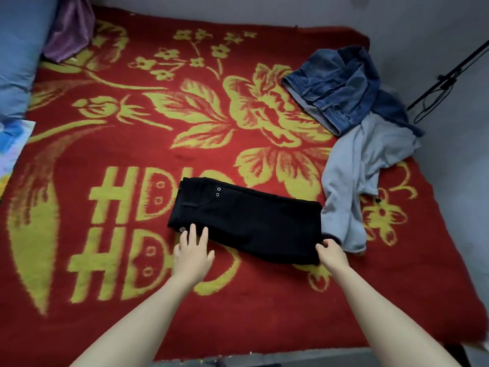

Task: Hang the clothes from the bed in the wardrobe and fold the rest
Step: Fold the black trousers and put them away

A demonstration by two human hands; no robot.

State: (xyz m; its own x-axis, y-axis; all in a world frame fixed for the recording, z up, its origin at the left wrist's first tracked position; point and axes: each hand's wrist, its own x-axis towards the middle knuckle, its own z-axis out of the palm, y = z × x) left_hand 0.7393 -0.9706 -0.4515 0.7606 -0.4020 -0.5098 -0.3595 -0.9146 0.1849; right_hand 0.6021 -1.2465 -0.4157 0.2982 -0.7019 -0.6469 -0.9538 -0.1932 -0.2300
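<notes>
1. Here, the black trousers (pixel 246 221) lie folded into a long rectangle on the bed (pixel 238 300), in the near middle of it. The waistband end is to the left, and two small metal rings show near the far edge.
2. The left grip (pixel 193 252) is open. Its fingers are straight and spread, and the fingertips rest on the near left edge of the trousers, beside a round button.
3. The right grip (pixel 330 251) is closed on the near right corner of the trousers. The thumb lies on top of the cloth, and the other fingers are curled at the edge.
4. A grey garment (pixel 354 176) lies crumpled just to the right of the trousers. Its lower part touches their right end, very near the right grip. I cannot tell if it lies partly under them.
5. A heap of jeans (pixel 336 91) is farther back on the right side of the bed, touching the top of the grey garment. It is well apart from the trousers.
6. The bed is covered by a red blanket (pixel 132 144) with yellow flowers and big yellow letters. The trousers hide a part of the letters.
7. At the far left there are a blue pillow (pixel 18 62) and a purple cloth (pixel 68 30). A colourful flat thing (pixel 13 144) lies at the left edge, only partly in view.
8. A thin black rod (pixel 449 72) stands slanted near the grey wall (pixel 291 9) on the right, beyond the jeans.
</notes>
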